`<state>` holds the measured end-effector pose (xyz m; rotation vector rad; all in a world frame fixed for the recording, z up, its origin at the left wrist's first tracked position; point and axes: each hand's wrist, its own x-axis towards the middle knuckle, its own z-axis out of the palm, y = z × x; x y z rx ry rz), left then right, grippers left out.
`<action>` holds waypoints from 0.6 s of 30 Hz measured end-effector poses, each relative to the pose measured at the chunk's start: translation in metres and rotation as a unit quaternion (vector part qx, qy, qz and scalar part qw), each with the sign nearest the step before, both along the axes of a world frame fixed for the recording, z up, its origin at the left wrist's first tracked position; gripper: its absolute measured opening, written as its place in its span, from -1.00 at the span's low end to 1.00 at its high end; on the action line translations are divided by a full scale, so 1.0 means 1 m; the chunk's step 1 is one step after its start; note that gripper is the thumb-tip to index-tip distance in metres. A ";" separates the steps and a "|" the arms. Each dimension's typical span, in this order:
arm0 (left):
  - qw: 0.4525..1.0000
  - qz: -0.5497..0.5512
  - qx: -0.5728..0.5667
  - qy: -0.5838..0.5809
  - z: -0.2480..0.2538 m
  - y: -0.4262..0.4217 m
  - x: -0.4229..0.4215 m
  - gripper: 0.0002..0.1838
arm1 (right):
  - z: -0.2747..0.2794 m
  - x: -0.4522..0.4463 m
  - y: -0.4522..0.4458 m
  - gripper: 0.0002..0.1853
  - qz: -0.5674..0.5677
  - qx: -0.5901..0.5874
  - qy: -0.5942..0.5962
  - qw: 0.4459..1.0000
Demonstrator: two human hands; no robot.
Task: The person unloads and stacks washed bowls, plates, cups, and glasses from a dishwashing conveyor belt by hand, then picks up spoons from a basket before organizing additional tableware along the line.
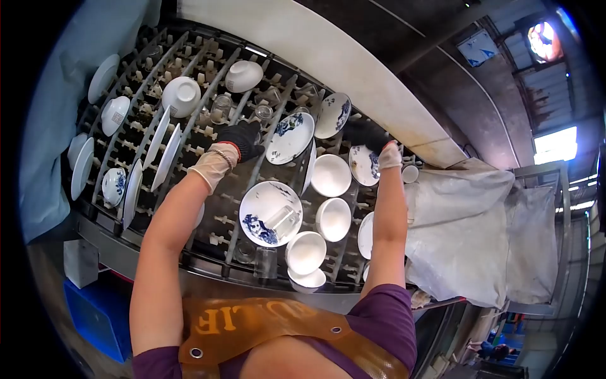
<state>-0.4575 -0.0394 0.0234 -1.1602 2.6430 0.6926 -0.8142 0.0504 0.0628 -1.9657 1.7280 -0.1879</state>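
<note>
My left hand (240, 140), in a black glove with a pale cuff, hovers over the pegged rack; its fingers look apart, with nothing visible between them. A blue-patterned oval plate (290, 138) lies just right of it, and a clear glass (263, 113) stands just beyond the fingertips. My right hand (367, 134), also black-gloved, is at the far right of the rack, above a blue-patterned plate (363, 167) and beside a tilted patterned bowl (332, 115). Its fingers are dark and blurred, so any grip is hidden. White bowls (331, 176) stand between my arms.
The pegged conveyor rack (218, 249) carries several plates, bowls and glasses. A patterned dish (259, 205) holds a glass (284, 221). Grey sheeting (467, 227) hangs at the right, a pale curtain (82, 107) at the left. A blue bin (95, 316) sits below.
</note>
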 end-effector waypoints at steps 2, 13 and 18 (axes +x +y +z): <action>1.000 0.012 -0.013 -0.004 -0.007 0.003 0.000 -0.28 | -0.015 0.036 0.035 -0.54 -0.005 0.112 -0.057 0.992; 0.998 0.040 0.031 0.020 -0.016 0.018 0.008 -0.18 | 0.016 0.024 0.059 -0.66 -0.158 -0.406 0.307 0.846; 0.991 0.056 -0.068 0.104 -0.026 0.057 0.028 -0.20 | -0.051 -0.036 0.073 -0.56 -0.187 -0.275 0.166 0.929</action>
